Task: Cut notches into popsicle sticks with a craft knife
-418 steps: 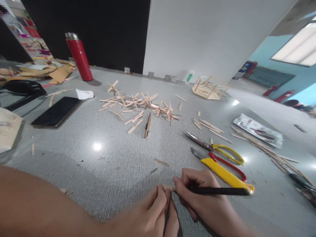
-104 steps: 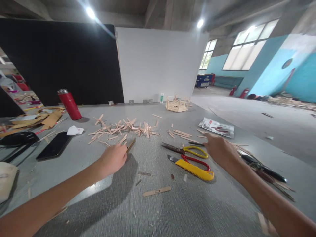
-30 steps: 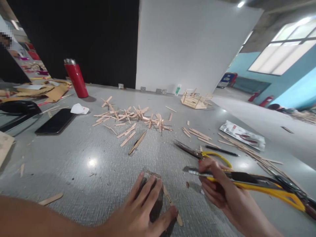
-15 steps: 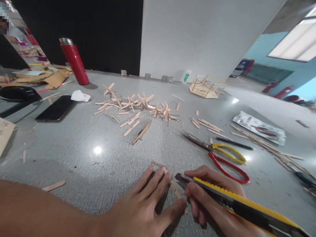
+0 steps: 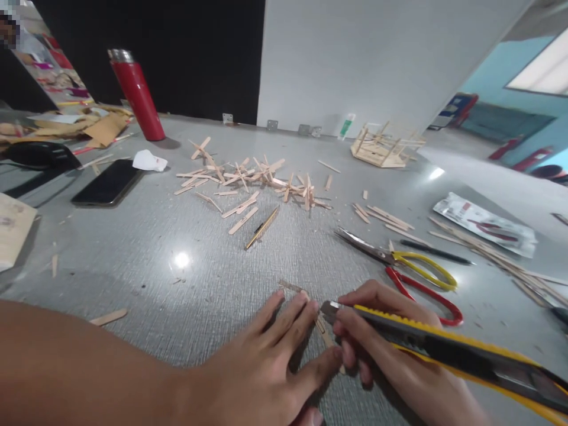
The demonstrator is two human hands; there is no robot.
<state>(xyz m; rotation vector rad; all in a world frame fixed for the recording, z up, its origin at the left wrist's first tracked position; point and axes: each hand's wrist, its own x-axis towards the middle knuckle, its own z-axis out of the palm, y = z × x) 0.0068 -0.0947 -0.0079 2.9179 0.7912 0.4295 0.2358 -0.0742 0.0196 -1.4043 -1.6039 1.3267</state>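
Note:
My left hand (image 5: 275, 367) lies flat on the grey table with its fingers spread, pressing down a wooden craft stick (image 5: 323, 332) that shows between fingers and thumb. My right hand (image 5: 381, 349) is closed round a yellow utility knife (image 5: 444, 349), whose blade tip sits at the stick right beside my left fingertips. Most of the stick is hidden under the two hands.
Red-and-yellow-handled scissors (image 5: 408, 266) and a black pen (image 5: 435, 251) lie just right. A heap of craft sticks (image 5: 252, 183), a pencil (image 5: 262, 227), a phone (image 5: 109, 182), a red flask (image 5: 136, 94), a stick frame model (image 5: 384, 148) and a packet (image 5: 486, 223) lie beyond.
My right hand picked the utility knife up from the table and brought its tip to the stick. My left hand flattened onto the stick and stays there.

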